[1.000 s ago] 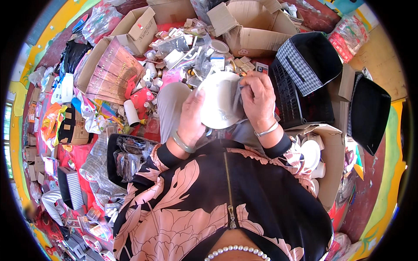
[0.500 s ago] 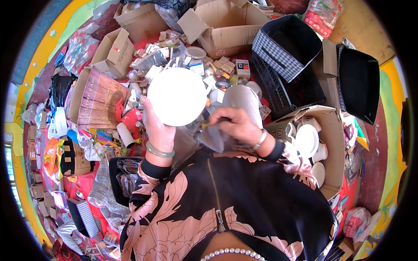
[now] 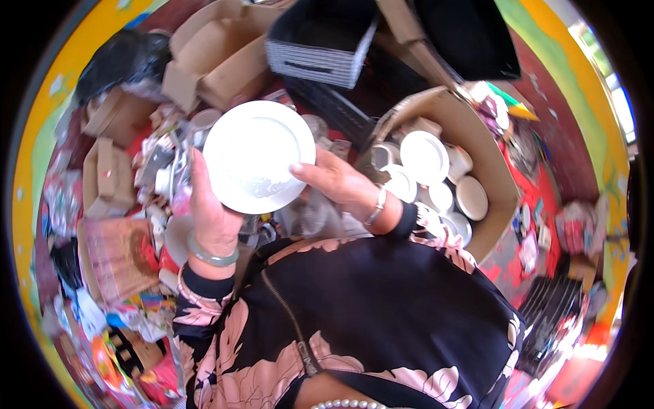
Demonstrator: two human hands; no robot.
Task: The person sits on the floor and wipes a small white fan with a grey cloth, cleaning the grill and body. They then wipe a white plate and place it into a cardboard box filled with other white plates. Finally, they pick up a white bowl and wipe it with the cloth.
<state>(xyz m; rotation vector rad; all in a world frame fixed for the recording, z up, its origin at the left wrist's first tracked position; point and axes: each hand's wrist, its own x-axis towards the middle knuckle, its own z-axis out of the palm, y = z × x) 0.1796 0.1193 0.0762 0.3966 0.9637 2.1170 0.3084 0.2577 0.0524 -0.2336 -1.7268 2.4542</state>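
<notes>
A round white plate [image 3: 262, 153] with a raised rim is held up in front of my chest. Some speckled, shiny marks show on its lower part. My left hand [image 3: 216, 218] supports it from the lower left, fingers behind it, with a jade-green bangle on that wrist. At the right edge my right hand [image 3: 337, 180] grips it, thumb over the rim and the other fingers mostly hidden behind. To the right, a cardboard box [image 3: 501, 180] holds white plates [image 3: 424, 157] and several white cups or bowls [image 3: 471, 198]. A greyish blurred thing [image 3: 317, 215] lies below my right hand.
Black bins with patterned fabric sides [image 3: 320, 61] stand at the back, beside open cardboard boxes [image 3: 228, 58]. A heap of mixed small goods [image 3: 163, 153] covers the floor on the left. A pinkish-brown box [image 3: 119, 262] sits nearer, and a black crate [image 3: 548, 310] is at right.
My right hand has moved from a dark grey, blurred thing to the plate's right edge. The plate has tilted slightly. My view has swung right, bringing the box of plates nearer the middle.
</notes>
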